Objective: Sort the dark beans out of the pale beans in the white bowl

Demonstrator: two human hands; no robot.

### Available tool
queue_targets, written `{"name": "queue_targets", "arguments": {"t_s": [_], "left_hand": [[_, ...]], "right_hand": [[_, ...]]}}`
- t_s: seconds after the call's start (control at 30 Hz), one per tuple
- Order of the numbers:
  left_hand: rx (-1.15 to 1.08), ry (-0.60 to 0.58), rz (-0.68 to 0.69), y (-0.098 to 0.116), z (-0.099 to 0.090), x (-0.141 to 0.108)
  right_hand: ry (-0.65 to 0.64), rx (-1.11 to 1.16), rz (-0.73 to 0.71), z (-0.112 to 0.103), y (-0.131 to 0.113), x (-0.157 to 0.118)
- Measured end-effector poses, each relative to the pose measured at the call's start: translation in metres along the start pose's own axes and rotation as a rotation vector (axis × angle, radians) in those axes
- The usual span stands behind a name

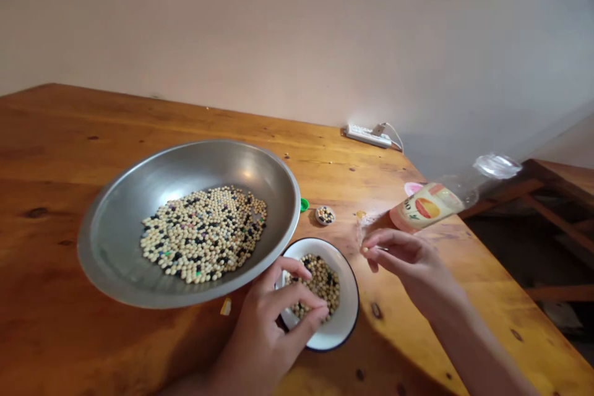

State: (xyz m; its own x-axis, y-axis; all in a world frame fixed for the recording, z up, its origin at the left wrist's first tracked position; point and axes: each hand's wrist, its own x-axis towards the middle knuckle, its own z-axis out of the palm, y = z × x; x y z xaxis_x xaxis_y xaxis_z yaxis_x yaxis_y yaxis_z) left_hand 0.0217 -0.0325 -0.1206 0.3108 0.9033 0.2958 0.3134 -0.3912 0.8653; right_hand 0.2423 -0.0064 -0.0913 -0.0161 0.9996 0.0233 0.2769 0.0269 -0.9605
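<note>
A white bowl point(349, 297) with a dark rim holds pale and dark beads. Over its left part is my left hand point(283, 315), thumb and index finger pinched; whatever may be between the tips is too small to make out. To the bowl's right, my right hand point(403, 260) pinches a small pale bead point(365, 250) between thumb and index finger. A wide metal basin point(106, 216) on the left contains many pale beads mixed with black and a few coloured ones. Behind my right hand, a clear labelled bottle point(427, 206) leans to the right.
A small dish of mixed beads point(325, 216) and a green cap point(304, 205) lie beyond the bowl. A power strip point(369, 135) stands by the wall. The wooden table's point(501, 297) right edge drops off beside a wooden structure point(547, 216).
</note>
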Motion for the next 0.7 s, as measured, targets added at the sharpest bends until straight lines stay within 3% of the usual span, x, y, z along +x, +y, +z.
{"name": "queue_targets", "arguments": {"t_s": [0.1,0.23,0.7], "left_hand": [[-0.005,-0.002,-0.009,0.003,-0.001,0.000],[-0.019,-0.025,-0.036,0.006,-0.003,0.000],[-0.059,-0.054,-0.030,0.005,-0.003,0.001]], "right_hand": [[-0.102,0.236,0.086,0.014,-0.005,-0.016],[-0.223,0.317,0.104,0.025,-0.004,-0.023],[-0.183,0.123,0.068,0.030,-0.012,-0.026]]}}
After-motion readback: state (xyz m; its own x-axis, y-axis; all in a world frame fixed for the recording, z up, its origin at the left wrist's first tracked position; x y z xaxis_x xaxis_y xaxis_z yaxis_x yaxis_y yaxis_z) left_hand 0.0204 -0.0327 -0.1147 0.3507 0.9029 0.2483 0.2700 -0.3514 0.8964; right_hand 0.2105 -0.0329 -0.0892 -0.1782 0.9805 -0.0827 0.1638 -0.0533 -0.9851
